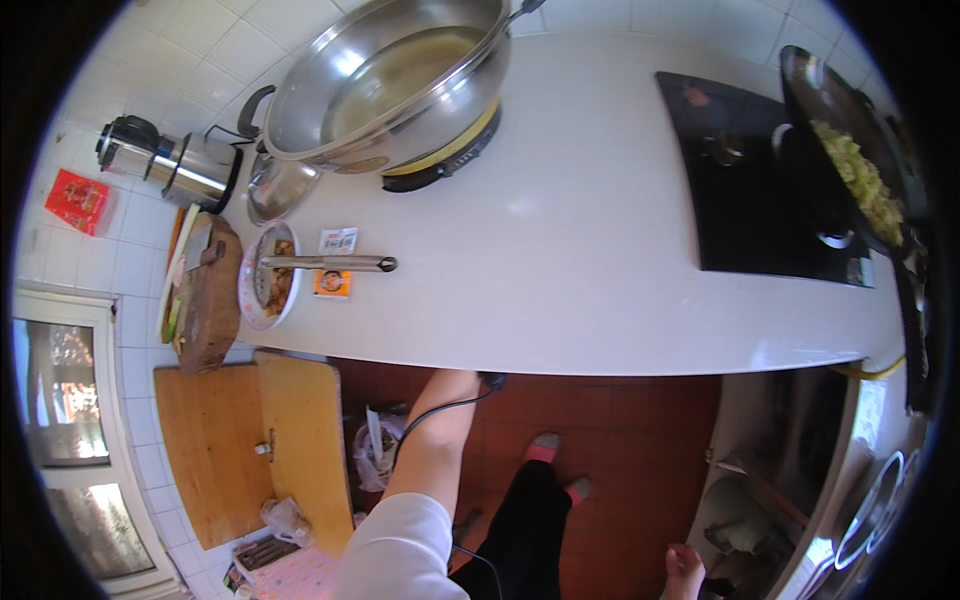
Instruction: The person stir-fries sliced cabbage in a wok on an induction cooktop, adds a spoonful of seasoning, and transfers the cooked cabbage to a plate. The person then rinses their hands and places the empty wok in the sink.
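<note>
My left forearm reaches forward, and the hand is hidden beneath the front edge of the white countertop (562, 315). A black cable (431, 411) runs along that arm to a small black device at the wrist. At the bottom right, my right hand (684, 571) hangs low with its fingers partly curled; whether it holds anything is unclear. Before me stands a large steel wok (465, 82) with liquid in it, on a round black portable cooker (442, 166). Left of it, a bowl (244, 289) of brown food holds a steel-handled utensil (337, 262), beside two small packets (331, 283).
A dark pan (806, 97) of chopped pale-green food stands on the black hob (720, 202). A blender (202, 172), a steel lid (279, 187) and a round wooden chopping board (217, 300) with a cleaver (199, 247) are at left. Wooden cabinet doors (300, 435) hang open below.
</note>
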Available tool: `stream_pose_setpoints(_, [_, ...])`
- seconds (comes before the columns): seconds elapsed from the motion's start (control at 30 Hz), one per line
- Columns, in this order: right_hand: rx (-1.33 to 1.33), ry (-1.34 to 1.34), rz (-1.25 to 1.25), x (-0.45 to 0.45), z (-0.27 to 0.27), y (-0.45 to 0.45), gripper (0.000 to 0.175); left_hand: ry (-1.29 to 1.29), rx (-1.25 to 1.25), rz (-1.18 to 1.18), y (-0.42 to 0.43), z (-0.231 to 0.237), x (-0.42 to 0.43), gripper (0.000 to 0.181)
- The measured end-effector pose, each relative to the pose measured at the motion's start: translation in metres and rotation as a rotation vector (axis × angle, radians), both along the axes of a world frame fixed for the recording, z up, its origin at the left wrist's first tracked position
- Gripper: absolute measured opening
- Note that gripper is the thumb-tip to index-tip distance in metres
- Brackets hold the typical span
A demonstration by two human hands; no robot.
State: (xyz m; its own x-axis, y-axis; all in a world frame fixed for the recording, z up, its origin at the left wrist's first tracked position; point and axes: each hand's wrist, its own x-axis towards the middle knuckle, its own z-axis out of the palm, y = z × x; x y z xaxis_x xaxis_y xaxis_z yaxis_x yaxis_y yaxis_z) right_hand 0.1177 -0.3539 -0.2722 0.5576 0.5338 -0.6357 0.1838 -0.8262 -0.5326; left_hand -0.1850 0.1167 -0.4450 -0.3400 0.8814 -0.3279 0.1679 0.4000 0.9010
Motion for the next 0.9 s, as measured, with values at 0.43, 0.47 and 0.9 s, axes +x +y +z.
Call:
stream_pose_setpoints(0.43, [0.135,-0.119,-0.066,0.008,0.168,-0.029,0.017,-0.121,-0.33,-0.387,-0.177,0.141,0.051,0.023])
stream_pose_setpoints(0.47, [0.194,-0.13,-0.081,0.014,0.181,-0.039,0.017,-0.142,-0.362,-0.45,-0.2,0.157,0.062,0.022])
stream_pose_setpoints(0.9, [0.277,-0.31,-0.703,0.187,0.338,-0.389,0.023,-0.048,0.323,-1.646,-0.52,0.55,0.519,0.017])
